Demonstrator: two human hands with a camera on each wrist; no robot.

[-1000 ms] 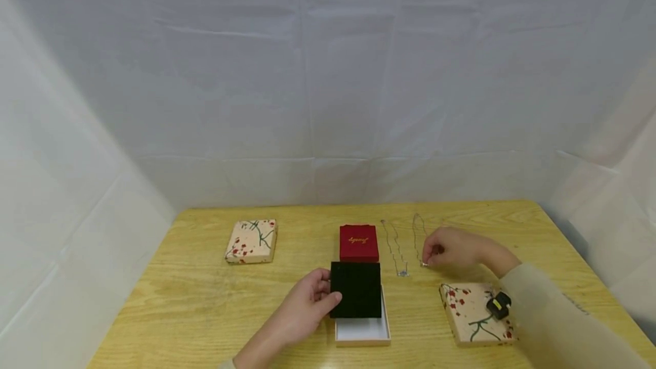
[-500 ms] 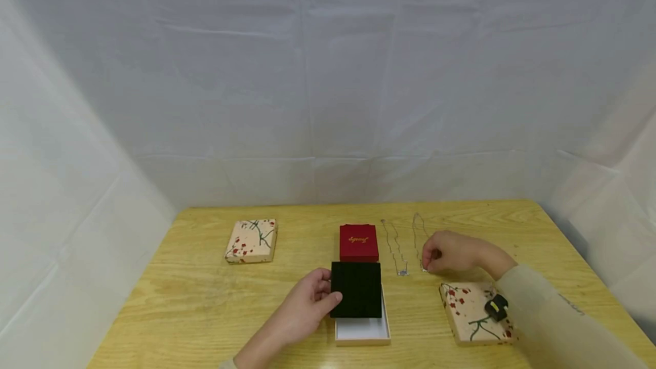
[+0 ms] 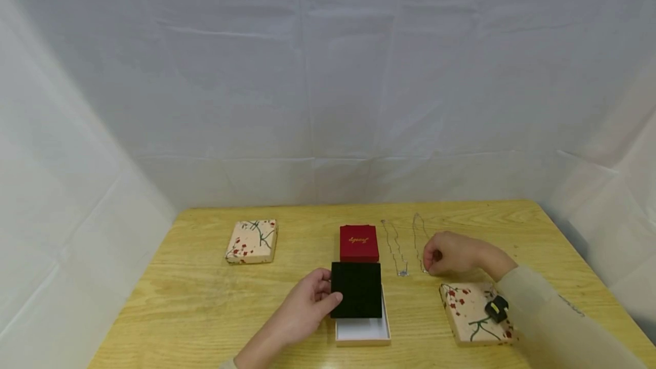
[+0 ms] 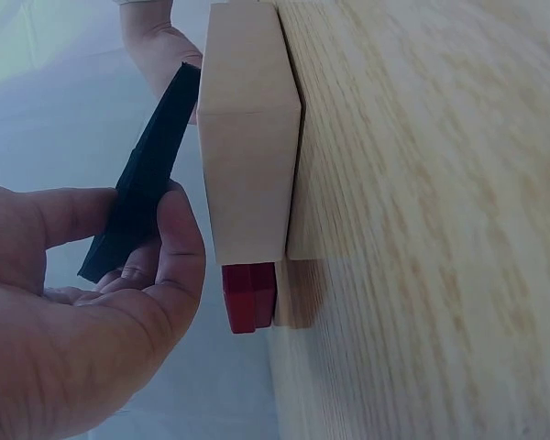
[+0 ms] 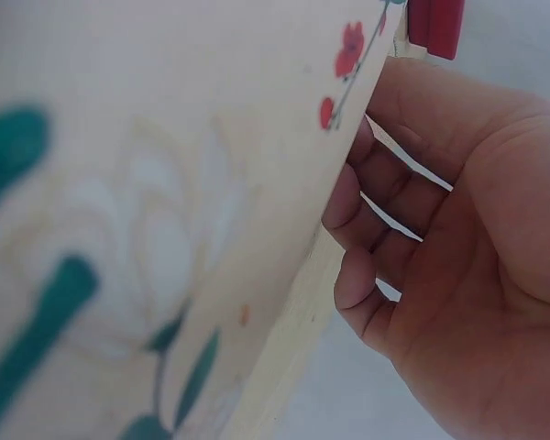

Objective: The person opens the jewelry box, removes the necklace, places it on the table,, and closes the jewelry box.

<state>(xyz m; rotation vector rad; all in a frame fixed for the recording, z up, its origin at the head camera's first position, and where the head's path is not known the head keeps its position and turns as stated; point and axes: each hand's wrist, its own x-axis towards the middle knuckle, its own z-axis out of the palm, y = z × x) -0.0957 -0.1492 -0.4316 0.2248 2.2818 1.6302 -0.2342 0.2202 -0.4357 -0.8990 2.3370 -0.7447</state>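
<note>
Black pad (image 3: 356, 290): up off the counter (image 3: 195, 300) and tilted, we see it above the pale box (image 3: 363, 342), covering much of that box's inside from the head view.
Left grip (image 3: 307, 304): wrapped round the pad's left edge, thumb on one face, fingers curled against the other, and from the left wrist we get both clearly.
Right necklace (image 3: 414, 238): chain looped out across the counter, lower end right at the fingertips.
Right grip (image 3: 448, 252): fingers bent, thumb and forefinger pinching that lower end; from the right wrist we lose the tips behind the right flowered box (image 5: 183, 174).
Left necklace (image 3: 403, 273): near the other one but apart, silver, bright piece at its near end.
Red box (image 3: 358, 244): just beyond the pad, gold script upside down as we look.
Right sleeve (image 3: 564, 323): pale, crossing in front of the right flowered box's right side.
Left flowered box (image 3: 251, 242): well apart, over on our left, red blossoms facing up.
White cloth (image 3: 328, 101): hanging behind the counter.
</note>
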